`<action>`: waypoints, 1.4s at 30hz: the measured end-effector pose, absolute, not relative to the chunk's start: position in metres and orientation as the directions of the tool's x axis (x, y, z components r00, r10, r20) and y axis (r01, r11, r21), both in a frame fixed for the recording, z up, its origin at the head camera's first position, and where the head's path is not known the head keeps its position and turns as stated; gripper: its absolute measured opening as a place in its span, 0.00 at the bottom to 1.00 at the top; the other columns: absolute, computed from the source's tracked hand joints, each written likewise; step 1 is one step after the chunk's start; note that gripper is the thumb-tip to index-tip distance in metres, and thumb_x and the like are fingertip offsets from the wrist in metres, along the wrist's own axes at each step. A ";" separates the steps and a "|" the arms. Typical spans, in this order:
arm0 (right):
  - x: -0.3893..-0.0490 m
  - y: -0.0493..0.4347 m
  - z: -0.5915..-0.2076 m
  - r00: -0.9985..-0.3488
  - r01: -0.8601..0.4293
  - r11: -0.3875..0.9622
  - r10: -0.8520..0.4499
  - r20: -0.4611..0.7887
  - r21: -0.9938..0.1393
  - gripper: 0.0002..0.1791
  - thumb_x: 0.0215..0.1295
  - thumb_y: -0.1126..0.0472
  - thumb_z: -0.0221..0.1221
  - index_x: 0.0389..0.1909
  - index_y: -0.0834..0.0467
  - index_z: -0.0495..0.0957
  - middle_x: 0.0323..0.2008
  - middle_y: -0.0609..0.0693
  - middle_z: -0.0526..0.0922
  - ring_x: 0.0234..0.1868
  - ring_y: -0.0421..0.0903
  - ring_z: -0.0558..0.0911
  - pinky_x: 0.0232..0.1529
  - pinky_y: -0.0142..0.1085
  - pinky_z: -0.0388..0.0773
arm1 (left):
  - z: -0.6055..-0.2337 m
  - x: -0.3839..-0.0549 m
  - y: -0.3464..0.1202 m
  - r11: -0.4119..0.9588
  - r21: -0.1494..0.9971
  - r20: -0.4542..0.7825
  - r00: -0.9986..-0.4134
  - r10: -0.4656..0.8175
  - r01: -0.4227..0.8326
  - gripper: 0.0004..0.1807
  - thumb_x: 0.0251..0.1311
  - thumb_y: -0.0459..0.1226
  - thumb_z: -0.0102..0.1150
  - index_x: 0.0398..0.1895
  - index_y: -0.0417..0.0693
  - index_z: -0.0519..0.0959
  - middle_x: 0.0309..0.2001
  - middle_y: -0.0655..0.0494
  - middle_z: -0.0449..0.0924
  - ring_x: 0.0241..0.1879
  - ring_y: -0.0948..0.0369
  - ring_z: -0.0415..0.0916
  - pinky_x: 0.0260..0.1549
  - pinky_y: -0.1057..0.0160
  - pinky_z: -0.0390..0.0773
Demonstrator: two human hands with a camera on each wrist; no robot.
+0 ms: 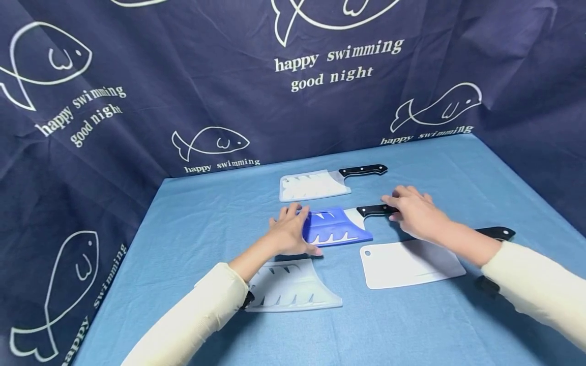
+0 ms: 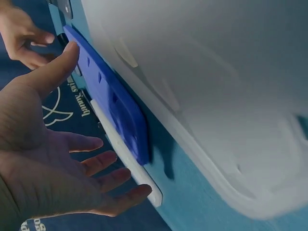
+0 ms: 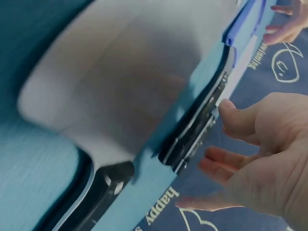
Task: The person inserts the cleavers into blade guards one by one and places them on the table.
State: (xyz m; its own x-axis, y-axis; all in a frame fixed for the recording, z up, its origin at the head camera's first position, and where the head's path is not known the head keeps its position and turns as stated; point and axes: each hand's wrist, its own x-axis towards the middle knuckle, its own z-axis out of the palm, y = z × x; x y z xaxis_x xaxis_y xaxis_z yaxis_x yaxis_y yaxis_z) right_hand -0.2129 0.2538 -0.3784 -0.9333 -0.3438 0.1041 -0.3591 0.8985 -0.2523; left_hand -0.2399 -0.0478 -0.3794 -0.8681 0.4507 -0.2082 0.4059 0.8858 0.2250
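In the head view, a cleaver in a blue blade cover (image 1: pixel 339 227) lies mid-table, its black handle (image 1: pixel 373 210) pointing right. My left hand (image 1: pixel 289 231) is over the cover's left end, fingers spread, thumb toward me. In the left wrist view this hand's fingers are loosely bent around the blue cover's (image 2: pixel 108 91) edges, with visible gaps. My right hand (image 1: pixel 417 212) is at the handle's far end, thumb and fingers apart on either side of it. The right wrist view shows the thumb (image 3: pixel 231 113) close to the black handle (image 3: pixel 202 108), fingers unclosed.
Behind lies a cleaver in a whitish cover (image 1: pixel 316 185), handle (image 1: pixel 363 171) rightward. A pale translucent blade cover (image 1: pixel 295 287) sits front left, partly under my left arm. Below my right forearm is a bare-bladed cleaver (image 1: pixel 407 267). A dark printed curtain (image 1: pixel 320 122) hangs behind the table.
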 end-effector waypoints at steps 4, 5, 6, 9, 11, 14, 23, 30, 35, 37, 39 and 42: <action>-0.202 0.267 -0.372 -0.930 -0.365 0.894 -0.339 0.141 -0.259 0.27 0.58 0.67 0.64 0.60 0.65 0.74 0.49 0.62 0.75 0.53 0.62 0.70 0.45 0.63 0.64 | -0.378 -0.233 -0.061 0.878 0.255 -0.175 -0.873 0.454 0.405 0.62 0.38 0.62 0.73 0.75 0.49 0.54 0.70 0.48 0.54 0.67 0.47 0.53 0.55 0.35 0.60; -0.199 0.270 -0.370 -0.929 -0.366 0.894 -0.337 0.153 -0.257 0.27 0.58 0.67 0.64 0.60 0.65 0.74 0.49 0.62 0.75 0.53 0.63 0.70 0.45 0.64 0.64 | -0.378 -0.231 -0.065 0.874 0.266 -0.163 -0.875 0.457 0.407 0.61 0.38 0.61 0.73 0.75 0.49 0.55 0.70 0.48 0.55 0.66 0.47 0.54 0.55 0.36 0.60; -0.197 0.274 -0.369 -0.928 -0.367 0.894 -0.334 0.163 -0.256 0.26 0.58 0.67 0.64 0.59 0.65 0.75 0.49 0.63 0.75 0.53 0.64 0.70 0.45 0.63 0.64 | -0.378 -0.228 -0.069 0.870 0.278 -0.152 -0.876 0.458 0.406 0.61 0.38 0.61 0.74 0.75 0.49 0.55 0.70 0.48 0.55 0.66 0.47 0.54 0.54 0.36 0.61; -0.189 0.286 -0.365 -0.929 -0.361 0.898 -0.323 0.180 -0.251 0.26 0.57 0.67 0.65 0.59 0.65 0.75 0.50 0.64 0.75 0.53 0.65 0.70 0.44 0.64 0.64 | -0.377 -0.218 -0.081 0.858 0.314 -0.126 -0.877 0.463 0.408 0.59 0.38 0.60 0.74 0.74 0.49 0.57 0.69 0.48 0.57 0.65 0.48 0.56 0.52 0.38 0.63; -0.184 0.294 -0.363 -0.933 -0.352 0.902 -0.315 0.176 -0.251 0.26 0.57 0.67 0.65 0.59 0.64 0.75 0.51 0.65 0.74 0.53 0.66 0.70 0.44 0.65 0.64 | -0.376 -0.211 -0.089 0.855 0.329 -0.122 -0.879 0.461 0.402 0.59 0.38 0.60 0.74 0.74 0.49 0.58 0.68 0.48 0.58 0.65 0.49 0.56 0.52 0.38 0.63; -0.177 0.305 -0.361 -0.941 -0.329 0.913 -0.296 0.162 -0.243 0.27 0.56 0.66 0.66 0.59 0.64 0.74 0.52 0.67 0.73 0.53 0.66 0.69 0.44 0.66 0.63 | -0.375 -0.201 -0.098 0.860 0.339 -0.132 -0.886 0.444 0.381 0.58 0.38 0.59 0.75 0.74 0.51 0.58 0.69 0.48 0.57 0.66 0.49 0.55 0.54 0.36 0.62; -0.165 0.333 -0.367 -0.958 -0.285 0.924 -0.268 0.100 -0.255 0.29 0.55 0.69 0.65 0.60 0.65 0.73 0.52 0.67 0.71 0.52 0.67 0.69 0.41 0.63 0.65 | -0.380 -0.179 -0.115 0.864 0.359 -0.155 -0.890 0.430 0.355 0.54 0.38 0.56 0.76 0.72 0.51 0.63 0.68 0.47 0.60 0.66 0.47 0.57 0.53 0.36 0.62; -0.159 0.354 -0.378 -0.970 -0.243 0.949 -0.241 0.037 -0.202 0.27 0.55 0.71 0.63 0.59 0.63 0.75 0.50 0.65 0.74 0.51 0.66 0.71 0.32 0.62 0.68 | -0.383 -0.165 -0.118 0.878 0.326 -0.244 -0.866 0.437 0.351 0.60 0.34 0.59 0.76 0.73 0.48 0.60 0.68 0.47 0.59 0.67 0.46 0.55 0.52 0.27 0.55; -0.155 0.365 -0.384 -0.973 -0.221 0.961 -0.228 -0.027 -0.168 0.29 0.52 0.70 0.65 0.59 0.61 0.75 0.50 0.65 0.74 0.50 0.65 0.72 0.32 0.62 0.68 | -0.383 -0.155 -0.116 0.880 0.302 -0.284 -0.846 0.451 0.367 0.64 0.29 0.60 0.77 0.73 0.46 0.59 0.70 0.45 0.55 0.68 0.44 0.53 0.51 0.23 0.52; -0.154 0.368 -0.387 -0.973 -0.215 0.962 -0.227 -0.054 -0.167 0.30 0.51 0.68 0.67 0.59 0.59 0.76 0.50 0.63 0.74 0.50 0.64 0.72 0.32 0.62 0.67 | -0.383 -0.152 -0.115 0.882 0.295 -0.290 -0.845 0.450 0.368 0.65 0.27 0.60 0.78 0.73 0.46 0.59 0.70 0.44 0.54 0.68 0.44 0.52 0.50 0.23 0.53; -0.153 0.369 -0.389 -0.971 -0.216 0.962 -0.229 -0.065 -0.164 0.31 0.49 0.67 0.69 0.58 0.57 0.77 0.48 0.61 0.75 0.48 0.63 0.74 0.32 0.61 0.68 | -0.383 -0.149 -0.113 0.884 0.281 -0.298 -0.841 0.451 0.374 0.67 0.25 0.60 0.79 0.73 0.46 0.58 0.71 0.45 0.53 0.68 0.44 0.51 0.50 0.23 0.54; -0.150 0.370 -0.394 -0.970 -0.231 0.959 -0.240 -0.038 -0.167 0.29 0.47 0.66 0.70 0.55 0.57 0.80 0.45 0.59 0.77 0.44 0.60 0.76 0.29 0.55 0.67 | -0.384 -0.146 -0.111 0.883 0.271 -0.300 -0.838 0.455 0.382 0.68 0.23 0.58 0.80 0.74 0.46 0.57 0.71 0.45 0.52 0.67 0.44 0.51 0.50 0.25 0.56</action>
State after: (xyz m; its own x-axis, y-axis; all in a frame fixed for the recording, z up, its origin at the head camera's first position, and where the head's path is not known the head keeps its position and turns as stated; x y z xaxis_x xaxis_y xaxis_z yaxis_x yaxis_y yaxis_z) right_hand -0.1500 0.3700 -0.3938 -0.9700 -0.2400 -0.0375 -0.2307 0.9586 -0.1667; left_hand -0.1464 -0.1114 -0.3842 -0.8382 0.4551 -0.3005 0.3824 0.8833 0.2712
